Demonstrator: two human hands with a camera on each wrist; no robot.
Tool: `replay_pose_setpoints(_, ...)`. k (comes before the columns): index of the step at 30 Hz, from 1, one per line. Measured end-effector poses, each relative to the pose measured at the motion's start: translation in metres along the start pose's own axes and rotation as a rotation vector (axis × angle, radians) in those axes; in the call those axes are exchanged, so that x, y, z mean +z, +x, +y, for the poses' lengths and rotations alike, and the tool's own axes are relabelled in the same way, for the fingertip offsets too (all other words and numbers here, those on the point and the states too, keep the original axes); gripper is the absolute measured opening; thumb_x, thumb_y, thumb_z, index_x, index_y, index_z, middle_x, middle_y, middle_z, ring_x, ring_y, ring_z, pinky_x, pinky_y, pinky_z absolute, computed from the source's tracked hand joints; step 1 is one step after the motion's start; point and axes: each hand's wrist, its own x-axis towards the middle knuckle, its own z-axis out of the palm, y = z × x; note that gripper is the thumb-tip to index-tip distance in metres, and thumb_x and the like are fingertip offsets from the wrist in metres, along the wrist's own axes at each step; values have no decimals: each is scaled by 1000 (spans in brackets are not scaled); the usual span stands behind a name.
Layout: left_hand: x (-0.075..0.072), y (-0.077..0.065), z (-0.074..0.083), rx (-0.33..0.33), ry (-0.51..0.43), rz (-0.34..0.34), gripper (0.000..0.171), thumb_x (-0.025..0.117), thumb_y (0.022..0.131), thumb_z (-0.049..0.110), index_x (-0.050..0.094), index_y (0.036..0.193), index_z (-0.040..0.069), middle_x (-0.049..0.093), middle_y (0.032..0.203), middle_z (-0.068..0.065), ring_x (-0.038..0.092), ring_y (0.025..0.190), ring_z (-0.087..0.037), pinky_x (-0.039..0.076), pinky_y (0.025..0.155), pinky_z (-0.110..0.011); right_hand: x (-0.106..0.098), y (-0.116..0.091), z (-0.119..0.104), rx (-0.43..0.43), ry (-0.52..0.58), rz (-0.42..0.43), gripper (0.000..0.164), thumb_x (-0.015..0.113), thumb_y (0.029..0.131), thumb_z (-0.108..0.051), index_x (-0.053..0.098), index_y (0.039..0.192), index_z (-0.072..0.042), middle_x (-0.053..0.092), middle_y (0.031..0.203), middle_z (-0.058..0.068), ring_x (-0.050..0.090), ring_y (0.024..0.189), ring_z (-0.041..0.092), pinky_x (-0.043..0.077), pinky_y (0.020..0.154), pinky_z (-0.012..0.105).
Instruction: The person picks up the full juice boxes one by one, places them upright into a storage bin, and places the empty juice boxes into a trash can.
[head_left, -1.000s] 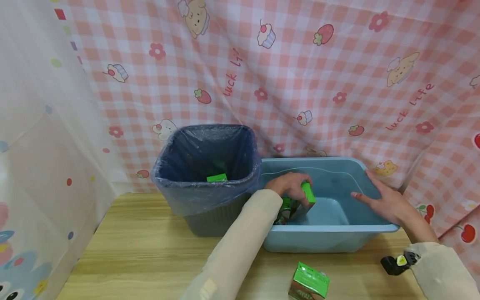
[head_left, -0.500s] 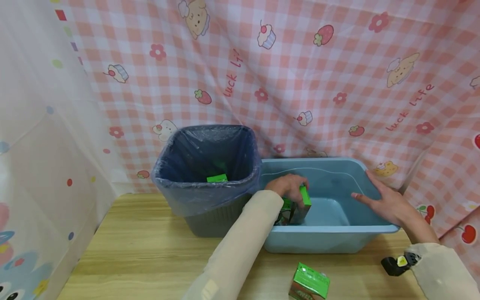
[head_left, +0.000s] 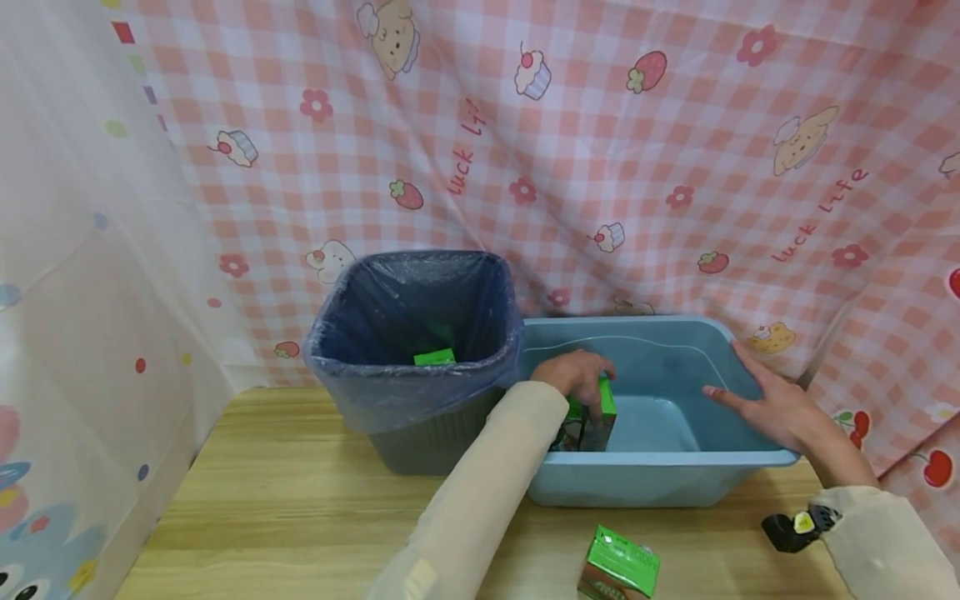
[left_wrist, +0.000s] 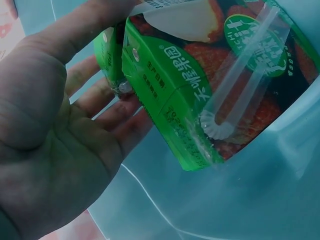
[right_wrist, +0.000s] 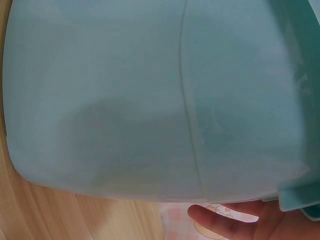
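In the head view my left hand point(head_left: 576, 377) is down in the left end of a blue plastic tub point(head_left: 660, 459), fingers and thumb holding a green-topped juice box point(head_left: 604, 417). The left wrist view shows this juice box point(left_wrist: 200, 90) close up, a wrapped straw on its side, with the thumb along its upper edge and fingers behind. A second juice box point(left_wrist: 110, 52) stands right beside it. My right hand point(head_left: 780, 408) rests at the tub's right rim, fingers straight along the outside and thumb stretched out over the inside. In the right wrist view its fingers point(right_wrist: 220, 222) lie beyond the tub wall.
Left of the tub stands a grey bin with a blue liner point(head_left: 420, 392), a green carton point(head_left: 434, 357) inside. Another juice box point(head_left: 619, 565) sits on the wooden table point(head_left: 300, 508) in front of the tub. A checked cloth point(head_left: 480, 150) hangs behind.
My left hand has moved the juice box slightly left and lower in the tub, up beside the other one. My right hand stays at the rim.
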Motion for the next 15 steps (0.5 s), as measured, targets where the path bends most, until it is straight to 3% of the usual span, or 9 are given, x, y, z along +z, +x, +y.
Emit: replay_pose_setpoints(15,-3,0,2,-5,-23,-75,82,87,77,29,45,148,32,40,153,8,44,133,-12,47,96,-30,0,1,0,-7,-3,14,102,50,93,-67,-11,158,-17,10,152,44,24,126,72,26,95,80)
